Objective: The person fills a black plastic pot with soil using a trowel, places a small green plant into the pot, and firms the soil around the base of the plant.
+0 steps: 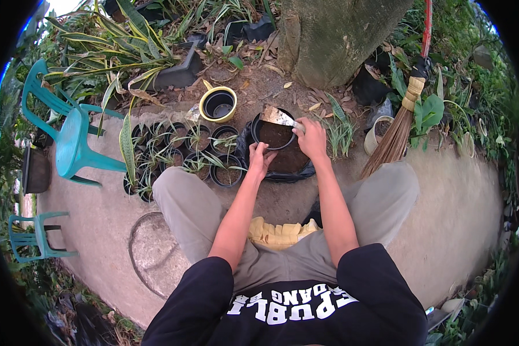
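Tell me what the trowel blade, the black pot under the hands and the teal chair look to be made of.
Trowel: likely metal, a dull grey blade with soil or rust stains, held in the right hand. Black pot: probably thin plastic, matte, with an even moulded rim; the left hand grips its near edge. Teal chair: moulded plastic by its uniform colour and one-piece slatted shape.
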